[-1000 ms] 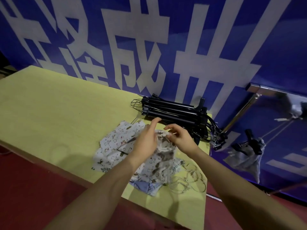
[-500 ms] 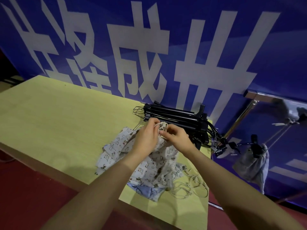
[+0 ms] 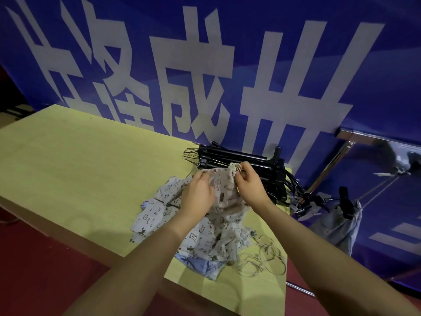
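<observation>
A small white cloth (image 3: pixel 219 197) printed with little animals is lifted above a pile of similar printed cloths (image 3: pixel 159 213) on the yellow table (image 3: pixel 79 160). My left hand (image 3: pixel 200 192) grips its upper left edge. My right hand (image 3: pixel 249 182) pinches its upper right corner, where pale elastic loops bunch at my fingertips. A blue cloth (image 3: pixel 202 265) peeks out from under the pile near the table's front edge.
A stack of black clip hangers (image 3: pixel 246 163) lies just behind my hands against the blue banner (image 3: pixel 205 65). Loose pale elastic loops (image 3: pixel 262 258) lie at the table's right front corner. A metal rack (image 3: pixel 346 142) with a hanging grey garment (image 3: pixel 339 222) stands right.
Both hands have raised the printed cloth higher and spread it apart, the left hand moving left along its top edge. The camera has tilted a little.
</observation>
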### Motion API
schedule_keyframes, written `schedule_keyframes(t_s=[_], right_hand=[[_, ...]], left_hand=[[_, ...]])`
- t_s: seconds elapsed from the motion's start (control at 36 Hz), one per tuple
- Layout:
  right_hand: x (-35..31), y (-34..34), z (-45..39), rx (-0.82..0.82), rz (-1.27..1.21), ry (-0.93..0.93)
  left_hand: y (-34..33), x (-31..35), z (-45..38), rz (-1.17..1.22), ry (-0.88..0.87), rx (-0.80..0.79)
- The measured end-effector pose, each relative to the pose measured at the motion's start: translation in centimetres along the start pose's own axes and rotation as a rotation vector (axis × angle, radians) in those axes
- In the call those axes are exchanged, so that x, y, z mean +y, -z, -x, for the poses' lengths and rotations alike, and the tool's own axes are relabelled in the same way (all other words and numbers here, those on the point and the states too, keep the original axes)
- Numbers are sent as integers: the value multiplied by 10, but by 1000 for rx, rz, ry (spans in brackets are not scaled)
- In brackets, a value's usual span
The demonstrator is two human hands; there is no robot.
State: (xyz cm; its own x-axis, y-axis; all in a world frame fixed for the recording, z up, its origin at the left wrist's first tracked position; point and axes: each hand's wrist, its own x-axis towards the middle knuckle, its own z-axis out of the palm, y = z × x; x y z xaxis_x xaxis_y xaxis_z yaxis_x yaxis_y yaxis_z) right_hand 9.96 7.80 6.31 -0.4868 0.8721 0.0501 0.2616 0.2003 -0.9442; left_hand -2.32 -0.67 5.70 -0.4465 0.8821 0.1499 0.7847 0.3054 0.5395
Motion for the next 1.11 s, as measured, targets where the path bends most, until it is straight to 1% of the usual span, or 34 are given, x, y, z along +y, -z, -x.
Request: schedule_keyframes(t_s=[0.06,0.11,0.28,0.36,0.47,0.56,0.67,0.72,0.86,0.92,1.03,1.11], right_hand=[[0,1,-1,-23,-2,20],[-1,0,-1,-32,-32,34],[-5,1,-4,-61,-57,92],[-2,4,-5,-100,-79,65],[6,7,-2,-99,-125,-38],[12,7,4,-156,-168,-87],[18,1,6,-185,-150,-106],[24,-1,6,-191,-118,-131],[37,1,10,-247,-64,-169],[43,3,12,-310,50,-175],[65,8,15,-508,529,-197],[74,7,20,-529,780,-155]], left_hand=[[0,3,-2,87,11,15],[1,9,-2,136,31,-10],[-2,23,-8,136,-3,-39],[-4,21,-12,147,-10,-3],[-3,18,-14,258,55,59],[-1,20,-15,273,56,7],[-5,20,-12,325,94,-192],[-10,16,-10,282,121,-247],[-19,4,-3,244,173,-221],[-19,-1,-2,236,181,-160],[-14,-7,-3,203,150,-62],[-12,-9,-4,111,80,-59]])
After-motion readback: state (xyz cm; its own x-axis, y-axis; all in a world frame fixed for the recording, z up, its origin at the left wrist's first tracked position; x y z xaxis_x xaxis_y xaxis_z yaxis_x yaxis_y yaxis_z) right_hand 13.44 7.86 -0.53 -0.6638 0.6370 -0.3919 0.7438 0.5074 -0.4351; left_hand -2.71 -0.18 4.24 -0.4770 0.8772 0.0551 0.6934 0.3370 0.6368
